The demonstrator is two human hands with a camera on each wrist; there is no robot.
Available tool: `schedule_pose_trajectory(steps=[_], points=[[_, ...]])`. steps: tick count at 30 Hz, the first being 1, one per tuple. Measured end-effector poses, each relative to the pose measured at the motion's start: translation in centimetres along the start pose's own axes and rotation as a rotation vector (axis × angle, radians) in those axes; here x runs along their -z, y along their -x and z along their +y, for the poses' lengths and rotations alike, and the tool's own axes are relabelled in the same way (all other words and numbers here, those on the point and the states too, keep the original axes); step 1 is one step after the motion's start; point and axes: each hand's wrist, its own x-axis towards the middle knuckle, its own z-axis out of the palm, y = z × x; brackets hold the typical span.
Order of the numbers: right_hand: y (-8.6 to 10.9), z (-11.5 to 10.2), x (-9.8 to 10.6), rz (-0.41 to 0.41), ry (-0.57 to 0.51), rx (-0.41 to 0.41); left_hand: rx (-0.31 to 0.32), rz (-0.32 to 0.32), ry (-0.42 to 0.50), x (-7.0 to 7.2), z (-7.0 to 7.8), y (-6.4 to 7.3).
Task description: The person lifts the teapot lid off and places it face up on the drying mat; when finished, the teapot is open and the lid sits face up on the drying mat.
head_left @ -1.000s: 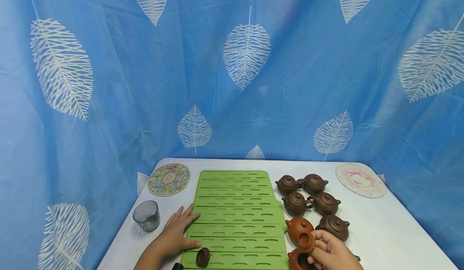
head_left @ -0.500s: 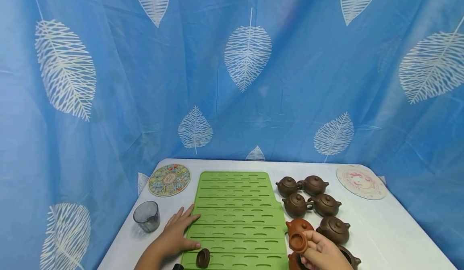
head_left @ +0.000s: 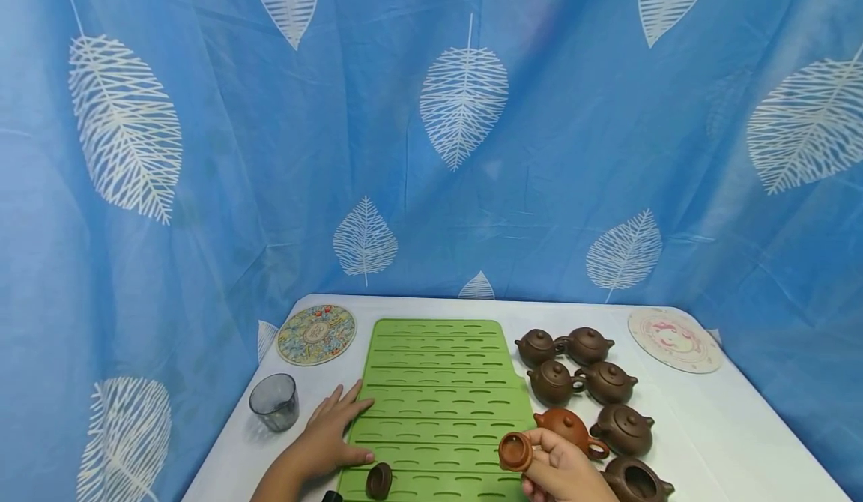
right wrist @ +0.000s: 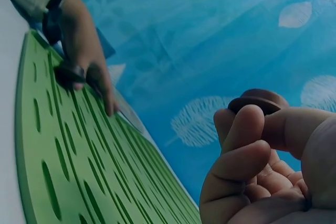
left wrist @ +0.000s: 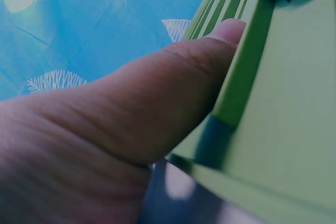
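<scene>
My right hand (head_left: 562, 468) pinches a reddish-brown teapot lid (head_left: 515, 451), underside facing the head camera, above the green slotted mat (head_left: 438, 404). In the right wrist view the lid (right wrist: 262, 98) sits between thumb and fingertips. My left hand (head_left: 333, 434) lies with spread fingers on the mat's left edge; its thumb (left wrist: 173, 87) touches that edge in the left wrist view. A dark brown lid (head_left: 379, 480) stands tilted on the mat near the left thumb. A reddish teapot (head_left: 565, 425) with its lid on is just beyond my right hand. A lidless dark teapot (head_left: 637, 481) is to the right.
Several dark lidded teapots, one of them the near teapot (head_left: 623, 428), stand in rows right of the mat. A grey glass cup (head_left: 275, 403) and a patterned round mat (head_left: 315, 335) are on the left. A pink-white disc (head_left: 674, 339) lies at the far right.
My right hand has moved left with the reddish lid, from over the reddish teapots to the mat's right side. The open reddish teapot seen earlier is now out of sight. My left hand stays put.
</scene>
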Motion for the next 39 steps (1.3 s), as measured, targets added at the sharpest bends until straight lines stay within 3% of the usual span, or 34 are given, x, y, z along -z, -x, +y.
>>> schedule_pose_trajectory(steps=[17,27,39], points=[[-2.9,2.2,-3.5,-0.091,-0.022,-0.080,0.011,0.003,-0.003,0.0,-0.2,-0.1],[-4.8,5.3,-3.5,-0.174,-0.001,-0.124,-0.004,0.009,-0.007,-0.1,-0.4,-0.2],[-5.1,5.5,-3.9,-0.088,0.138,-0.115,-0.005,0.022,-0.020,-0.2,-0.2,-0.2]])
